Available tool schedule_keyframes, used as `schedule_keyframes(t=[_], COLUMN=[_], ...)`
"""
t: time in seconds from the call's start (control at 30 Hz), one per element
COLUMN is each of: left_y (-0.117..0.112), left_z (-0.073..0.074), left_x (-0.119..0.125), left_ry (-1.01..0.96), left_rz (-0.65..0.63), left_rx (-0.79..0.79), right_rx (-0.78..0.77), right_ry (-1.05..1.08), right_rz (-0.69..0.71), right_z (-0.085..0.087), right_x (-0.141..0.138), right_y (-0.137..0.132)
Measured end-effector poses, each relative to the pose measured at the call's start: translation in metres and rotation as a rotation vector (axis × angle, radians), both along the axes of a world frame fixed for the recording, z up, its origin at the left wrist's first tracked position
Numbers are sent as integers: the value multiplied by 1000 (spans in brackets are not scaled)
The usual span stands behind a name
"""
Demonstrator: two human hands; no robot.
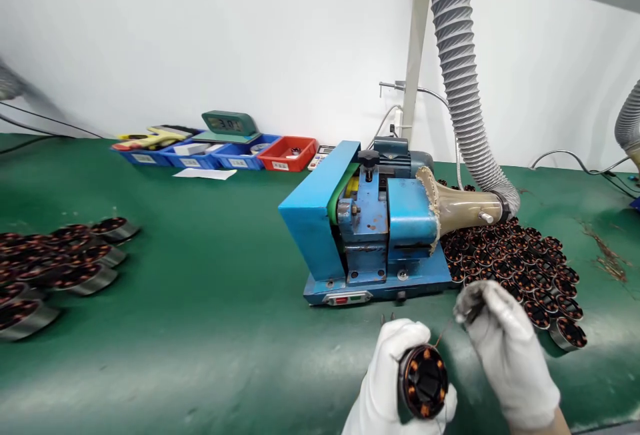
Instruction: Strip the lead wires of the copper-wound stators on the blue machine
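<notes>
My left hand, in a white glove, is wrapped round a motor stator. The stator's black face with copper windings is turned up toward me, and a thin copper wire sticks out from its upper edge. To the right, my right hand is gloved too, its fingertips darkened and pinched together where the wire leads. The exact grip point is blurred. Just above the left fingers, two dark metal tips show; the rest of that tool is hidden behind the hand.
A blue belt-sanding machine stands ahead, with a grey hose attached. Many stators crowd its right side, and another group lies far left. Wire scraps lie right. Blue bins and a red bin line the wall.
</notes>
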State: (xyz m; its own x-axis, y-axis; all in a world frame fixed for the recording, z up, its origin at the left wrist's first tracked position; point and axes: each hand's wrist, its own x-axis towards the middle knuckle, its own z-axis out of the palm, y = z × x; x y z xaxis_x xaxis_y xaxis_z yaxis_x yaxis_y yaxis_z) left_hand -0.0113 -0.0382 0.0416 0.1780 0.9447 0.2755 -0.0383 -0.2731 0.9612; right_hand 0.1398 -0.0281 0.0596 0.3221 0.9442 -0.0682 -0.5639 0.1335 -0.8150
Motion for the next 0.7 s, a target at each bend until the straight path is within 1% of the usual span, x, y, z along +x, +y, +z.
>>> schedule_keyframes(t=[0.1,0.13,0.2,0.27,0.3,0.37,0.4,0.43,0.47,0.5,0.53,0.57,0.6,0.63,0.7], left_y=[3,4,6,7,7,8,10,12,15,19,24,29,34,39,49], left_z=[-2,-3,-5,-8,-10,-15,-18,-21,-25,-28,-32,-35,-37,-39,-39], left_x=[5,7,11,13,14,15,16,17,17,19,21,23,26,30,39], left_ry=[4,18,40,40,33,32,32,24,17,11,3,-20,-54,-89,-231], left_rz=[39,47,54,50,50,77,103,132,162,181,184,188,198,215,240], left_rx=[170,233,319,349,354,345,327,293,247,196,149,92,28,-32,-175], right_rx=[-10,6,22,0,-11,-27,-24,-26,-12,7,64,76,77,58,-12], right_ry=[-295,-364,-392,-296,-225,-135,-134,-200,-290,-399,-480,-550,-620,-675,-740], right_rz=[216,228,194,146,94,-119,-225,-249,-212,-108,-15,9,22,-15,-86], right_z=[-5,-5,-3,0,2,1,-1,-5,-11,-17,-23,-30,-35,-39,-43], right_x=[-10,-14,-17,-11,-5,7,10,10,7,1,-7,-16,-25,-34,-44], right_y=[-5,-5,-1,9,14,22,23,22,20,17,14,12,11,12,19])
